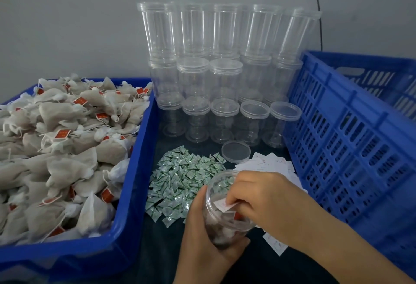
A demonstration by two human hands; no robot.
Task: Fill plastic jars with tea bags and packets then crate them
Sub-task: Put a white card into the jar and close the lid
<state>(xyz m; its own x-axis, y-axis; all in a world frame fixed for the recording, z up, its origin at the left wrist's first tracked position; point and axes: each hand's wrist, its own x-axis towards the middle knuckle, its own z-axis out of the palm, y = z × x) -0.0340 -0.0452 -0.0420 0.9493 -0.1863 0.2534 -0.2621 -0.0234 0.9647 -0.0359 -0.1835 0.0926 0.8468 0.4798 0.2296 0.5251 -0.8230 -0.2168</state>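
Left of the held jar (225,211), which serves as the mark for everything else, a blue tub (135,171) heaped with tea bags (60,148) fills that side; right of the jar stands a blue slatted crate (351,148), no filled jars visible in it; beyond the jar rise stacked empty jars (216,70), a loose lid (236,151) lying just in front of them; between lid and jar spreads a pile of green packets (182,178), with white paper slips (272,162) just right of those; the left hand (202,236) wraps the jar's side and base, tilting its mouth away from the person; the right hand (267,200) pinches a white slip (225,206) at the open mouth, above tea bags already inside; the likely risk is the tilted jar spilling its contents, or the light slip catching on the rim and falling outside, should the left grip loosen or the pinch release too soon.
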